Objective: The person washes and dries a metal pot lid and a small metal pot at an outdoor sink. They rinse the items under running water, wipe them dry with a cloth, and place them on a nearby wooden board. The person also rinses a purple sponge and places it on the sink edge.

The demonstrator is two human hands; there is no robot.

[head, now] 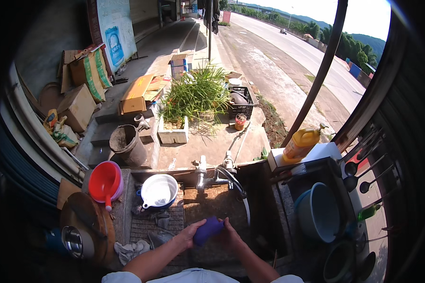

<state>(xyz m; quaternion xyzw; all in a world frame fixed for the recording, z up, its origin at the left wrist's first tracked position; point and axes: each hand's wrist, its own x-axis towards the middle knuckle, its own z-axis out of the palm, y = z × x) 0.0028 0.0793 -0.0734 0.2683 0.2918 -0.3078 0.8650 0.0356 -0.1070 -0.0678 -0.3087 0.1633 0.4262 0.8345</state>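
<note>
A folded purple cloth [208, 230] is held over the outdoor sink basin [198, 203]. My left hand [191, 233] grips its left side, the thumb along the upper edge. On the cloth's right side my right hand [229, 233] has its fingertips at the edge; part of this hand is in shadow. Beyond the hands stand metal taps [201, 173] with a hose [247, 208] hanging into the sink. A white plastic colander [159, 190] sits on the ridged slab to the left, with grey rags [161, 237] lying below it.
At left are a red plastic ladle [104, 180], a round wooden chopping board [86, 219], a metal bowl [72, 242] and a whitish cloth [131, 249]. To the right stand a yellow pump bottle [301, 143] and a light-blue basin [318, 212]; ladles [364, 186] hang beyond. Behind the taps is a planter [173, 132].
</note>
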